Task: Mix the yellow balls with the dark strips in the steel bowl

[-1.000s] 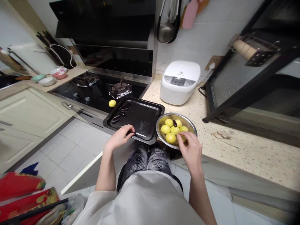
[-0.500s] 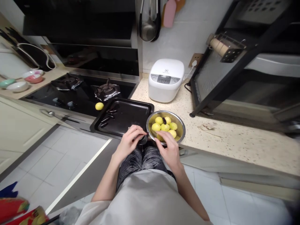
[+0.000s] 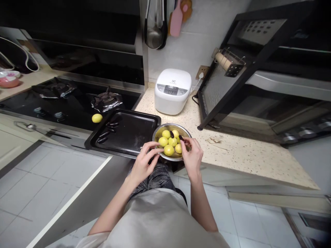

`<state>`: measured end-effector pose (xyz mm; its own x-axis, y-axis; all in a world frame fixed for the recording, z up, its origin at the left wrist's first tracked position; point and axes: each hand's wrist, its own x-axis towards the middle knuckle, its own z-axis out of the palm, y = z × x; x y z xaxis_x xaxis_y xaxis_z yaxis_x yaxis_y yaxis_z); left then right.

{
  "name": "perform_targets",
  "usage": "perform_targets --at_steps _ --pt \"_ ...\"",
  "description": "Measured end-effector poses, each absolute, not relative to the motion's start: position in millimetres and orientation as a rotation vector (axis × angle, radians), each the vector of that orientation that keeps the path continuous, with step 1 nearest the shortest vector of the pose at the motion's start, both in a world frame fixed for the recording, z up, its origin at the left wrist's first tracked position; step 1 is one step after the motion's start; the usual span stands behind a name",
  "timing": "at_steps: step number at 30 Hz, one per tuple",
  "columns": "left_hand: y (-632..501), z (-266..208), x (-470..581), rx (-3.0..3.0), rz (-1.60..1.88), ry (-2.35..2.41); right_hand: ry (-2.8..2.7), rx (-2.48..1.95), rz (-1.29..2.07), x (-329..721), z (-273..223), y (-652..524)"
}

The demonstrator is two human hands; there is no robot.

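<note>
The right hand (image 3: 193, 156) is pinching a dark oblong piece (image 3: 181, 138) between thumb and fingers, holding it over the right side of a steel bowl (image 3: 157, 130); the left hand (image 3: 144, 161) is hovering by the bowl's near left rim, its fingertips bunching beside a yellow ball (image 3: 169, 150), and whether they are grasping anything I cannot tell. The bowl is standing near the counter's front edge and holding several such balls, another dark piece (image 3: 171, 134) lying among them at the far side; just left of it a black baking tray (image 3: 129, 132) is bearing a few dark pieces along its left side; a lone yellow ball (image 3: 97, 118) is resting on the cooktop (image 3: 77, 112), left of the tray; a white rice cooker (image 3: 172, 93) is standing beyond the bowl.
</note>
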<state>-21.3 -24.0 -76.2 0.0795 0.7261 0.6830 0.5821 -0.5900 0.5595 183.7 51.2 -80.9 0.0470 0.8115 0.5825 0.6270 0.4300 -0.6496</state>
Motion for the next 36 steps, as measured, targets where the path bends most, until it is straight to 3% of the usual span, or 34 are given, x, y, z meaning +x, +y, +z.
perform_targets --at_steps 6,20,28,32,36 --pt "-25 -75 -22 2.255 1.516 1.314 -1.77 -1.375 0.064 179 -87 78" --pt "-21 -74 -34 2.279 1.442 1.376 -1.791 -1.232 0.3 183 -89 71" --pt "-14 -73 -126 1.912 1.339 2.259 -1.777 -1.07 0.124 193 -92 56" --pt "-23 -78 -169 1.577 1.054 2.73 -1.794 -1.029 0.07 192 -91 49" --pt "-24 -83 -180 1.441 0.702 2.892 -1.798 -0.995 0.08 188 -88 47"
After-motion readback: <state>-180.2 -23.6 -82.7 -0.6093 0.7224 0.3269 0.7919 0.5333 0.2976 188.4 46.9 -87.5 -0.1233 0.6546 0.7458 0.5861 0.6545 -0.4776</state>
